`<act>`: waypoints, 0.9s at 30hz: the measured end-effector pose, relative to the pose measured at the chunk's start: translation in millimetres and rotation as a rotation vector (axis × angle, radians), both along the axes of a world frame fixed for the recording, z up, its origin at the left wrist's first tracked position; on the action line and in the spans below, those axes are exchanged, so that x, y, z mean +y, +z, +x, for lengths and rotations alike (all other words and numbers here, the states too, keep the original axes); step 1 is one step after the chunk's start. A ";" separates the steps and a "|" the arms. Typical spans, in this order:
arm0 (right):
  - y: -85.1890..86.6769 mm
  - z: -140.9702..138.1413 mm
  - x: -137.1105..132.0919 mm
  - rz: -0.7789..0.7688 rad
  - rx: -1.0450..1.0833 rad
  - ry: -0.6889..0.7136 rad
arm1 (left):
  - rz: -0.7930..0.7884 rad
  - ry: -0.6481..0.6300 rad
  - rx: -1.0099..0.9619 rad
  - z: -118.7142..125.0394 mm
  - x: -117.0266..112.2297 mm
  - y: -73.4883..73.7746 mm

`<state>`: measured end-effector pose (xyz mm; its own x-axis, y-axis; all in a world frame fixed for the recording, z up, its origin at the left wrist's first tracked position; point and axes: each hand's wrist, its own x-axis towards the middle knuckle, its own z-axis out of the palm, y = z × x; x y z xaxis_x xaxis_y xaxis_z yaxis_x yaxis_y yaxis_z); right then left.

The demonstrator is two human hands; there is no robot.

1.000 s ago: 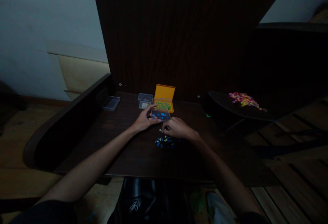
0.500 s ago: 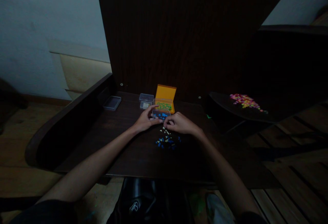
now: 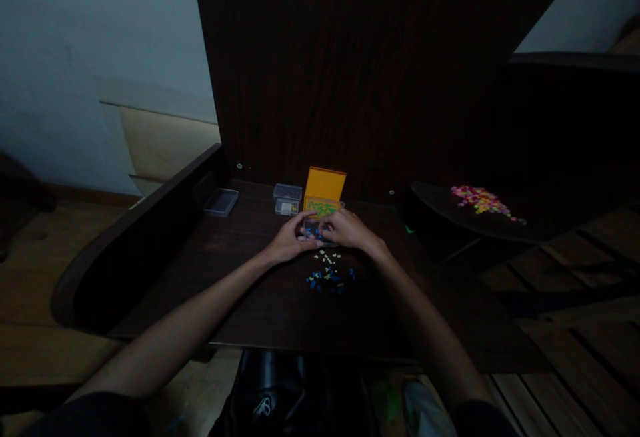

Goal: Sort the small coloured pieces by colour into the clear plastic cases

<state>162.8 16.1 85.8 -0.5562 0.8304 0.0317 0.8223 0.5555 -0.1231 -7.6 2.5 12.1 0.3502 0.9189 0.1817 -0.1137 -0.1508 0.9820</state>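
Note:
My left hand (image 3: 290,240) is curled round the left side of a small clear plastic box (image 3: 305,231), its thumb along the near edge. Blue pieces lie inside that box. Over its right part is my right hand (image 3: 349,228), fingers bent together and dipping into the box; whatever they pinch is hidden. On the dark wooden surface just nearer to me lies a loose pile of small blue and cream pieces (image 3: 330,280), with some cream pieces (image 3: 328,258) spread closest to the box. Directly behind the box stands an open yellow case (image 3: 326,182) holding green pieces (image 3: 323,208).
Left of the yellow case are two small clear boxes, one (image 3: 287,192) behind the other (image 3: 287,207). A clear tray (image 3: 221,202) lies by the raised left side panel (image 3: 145,224). Pink and yellow pieces (image 3: 483,200) are heaped on a ledge at right.
My right hand has moved from above the cream pieces at the box's near edge forward into the box. My left hand keeps its hold. The view has shifted slightly.

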 end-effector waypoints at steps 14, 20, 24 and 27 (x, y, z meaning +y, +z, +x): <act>3.6 17.9 -4.5 -0.012 0.057 0.007 | 0.031 0.026 0.028 -1.6 1.8 0.9; 10.1 44.9 -19.5 -0.056 0.134 -0.003 | 0.007 0.018 0.021 -2.3 2.0 0.1; 9.5 43.8 -27.8 -0.074 0.072 0.024 | 0.006 0.004 0.021 -1.5 0.6 -1.3; 5.7 33.8 -27.4 -0.057 -0.024 0.036 | -0.007 -0.013 0.013 0.3 -2.5 -0.1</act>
<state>196.6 -11.3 91.5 -0.5856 0.8101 -0.0290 0.8052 0.5772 -0.1359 -7.4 0.0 12.0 0.3647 0.9154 0.1705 -0.1033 -0.1422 0.9844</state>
